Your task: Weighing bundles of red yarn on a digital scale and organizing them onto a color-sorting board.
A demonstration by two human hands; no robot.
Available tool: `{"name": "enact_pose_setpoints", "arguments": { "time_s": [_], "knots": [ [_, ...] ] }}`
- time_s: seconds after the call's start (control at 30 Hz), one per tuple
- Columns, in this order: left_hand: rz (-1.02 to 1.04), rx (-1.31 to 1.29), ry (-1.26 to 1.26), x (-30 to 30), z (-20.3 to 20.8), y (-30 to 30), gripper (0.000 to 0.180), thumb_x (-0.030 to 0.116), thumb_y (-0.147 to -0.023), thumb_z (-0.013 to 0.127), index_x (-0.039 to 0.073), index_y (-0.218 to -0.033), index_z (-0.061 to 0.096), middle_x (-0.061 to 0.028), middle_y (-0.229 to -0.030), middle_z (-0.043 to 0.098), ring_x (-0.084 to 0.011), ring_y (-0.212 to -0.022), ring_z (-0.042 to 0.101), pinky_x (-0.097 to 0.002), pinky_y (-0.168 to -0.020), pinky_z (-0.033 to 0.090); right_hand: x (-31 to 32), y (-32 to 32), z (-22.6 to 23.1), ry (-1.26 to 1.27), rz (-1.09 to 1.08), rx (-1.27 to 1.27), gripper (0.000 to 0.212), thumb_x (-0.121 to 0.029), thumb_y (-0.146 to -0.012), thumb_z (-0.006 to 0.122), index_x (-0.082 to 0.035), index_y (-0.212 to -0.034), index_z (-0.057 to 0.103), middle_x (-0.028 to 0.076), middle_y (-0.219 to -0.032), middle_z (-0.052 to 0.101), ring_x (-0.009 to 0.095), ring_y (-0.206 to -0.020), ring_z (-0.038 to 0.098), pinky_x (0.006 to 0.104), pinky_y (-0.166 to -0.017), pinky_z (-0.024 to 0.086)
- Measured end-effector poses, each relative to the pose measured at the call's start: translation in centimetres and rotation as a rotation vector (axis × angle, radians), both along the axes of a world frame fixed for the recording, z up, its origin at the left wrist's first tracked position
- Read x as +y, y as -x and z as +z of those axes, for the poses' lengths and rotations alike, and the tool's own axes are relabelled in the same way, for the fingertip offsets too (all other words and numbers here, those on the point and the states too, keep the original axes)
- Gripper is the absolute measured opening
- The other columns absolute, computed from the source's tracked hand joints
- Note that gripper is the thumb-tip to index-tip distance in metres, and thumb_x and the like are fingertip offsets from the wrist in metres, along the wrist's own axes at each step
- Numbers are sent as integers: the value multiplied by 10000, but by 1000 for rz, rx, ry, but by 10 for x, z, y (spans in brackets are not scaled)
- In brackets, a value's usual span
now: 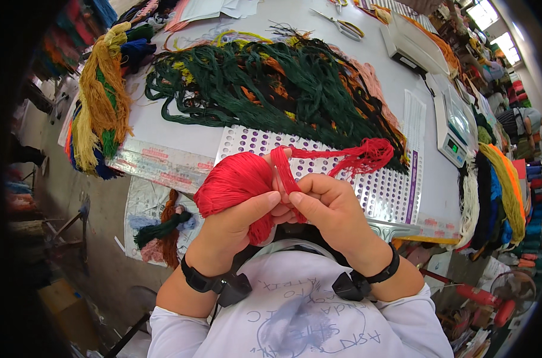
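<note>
A thick bundle of red yarn (235, 182) hangs over my left hand (258, 212), whose fingers close around it at the table's front edge. My right hand (327, 206) pinches a looped strand group of the same red yarn beside the left fingers, with both hands nearly touching. From the loop, red strands run right to a loose, tangled tail (372, 156) lying on a white sheet of round swatches (253, 140). Just beyond lies a large heap of dark green yarn (271, 83) mixed with black, orange and yellow strands.
Multicoloured skeins (104, 89) drape over the table's left corner; more skeins (500, 191) hang at the right. A digital scale (453, 128) and a white device (411, 45) stand at the right. Scissors (345, 27) lie at the back. Small yarn bunches (163, 230) sit below the left front edge.
</note>
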State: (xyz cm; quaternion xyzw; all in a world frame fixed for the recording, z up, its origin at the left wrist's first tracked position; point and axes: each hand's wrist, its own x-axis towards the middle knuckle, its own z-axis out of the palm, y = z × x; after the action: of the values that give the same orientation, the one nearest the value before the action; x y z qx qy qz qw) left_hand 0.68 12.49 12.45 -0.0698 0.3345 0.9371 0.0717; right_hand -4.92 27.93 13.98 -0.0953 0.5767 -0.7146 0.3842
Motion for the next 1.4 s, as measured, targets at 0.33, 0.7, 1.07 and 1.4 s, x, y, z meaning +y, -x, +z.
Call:
{"name": "enact_pose_setpoints", "arguments": {
  "time_s": [0.33, 0.7, 1.07, 1.4],
  "knots": [
    [-12, 10, 3, 0, -7, 3, 496, 34, -840, 525, -24, -1308, 371, -92, -1061, 557, -157, -923, 568, -315, -780, 506, 2, -1, -5, -31, -29, 16, 129, -71, -887, 515, 40, -928, 567, 102, -884, 639, 146, -793, 635, 265, -719, 521],
    [38, 13, 57, 1, -24, 13, 529, 41, -714, 545, -53, -1223, 435, -74, -875, 565, -178, -871, 570, -310, -766, 462, 5, 2, -26, 62, -208, -72, 117, -55, -873, 496, 5, -938, 573, 66, -843, 618, 122, -714, 589, 249, -665, 476],
    [381, 800, -639, -153, -13, -37, 721, -107, -755, 456, 85, -1408, 220, -50, -968, 462, -15, -441, 407, -225, -507, 516, 258, 118, 28, 384, -634, 72, 204, -158, -960, 403, -18, -1046, 524, -48, -608, 252, 34, -473, 236, 185, -379, 207],
    [852, 682, -192, -432, -23, -174, 402, 12, -861, 413, -84, -1250, 372, -18, -828, 443, -82, -664, 416, -173, -629, 371, 339, 140, 112, 166, -1142, 355, 340, -203, -942, 395, 53, -1142, 493, -18, -594, 284, 69, -463, 241, 210, -409, 211]
  ]
}}
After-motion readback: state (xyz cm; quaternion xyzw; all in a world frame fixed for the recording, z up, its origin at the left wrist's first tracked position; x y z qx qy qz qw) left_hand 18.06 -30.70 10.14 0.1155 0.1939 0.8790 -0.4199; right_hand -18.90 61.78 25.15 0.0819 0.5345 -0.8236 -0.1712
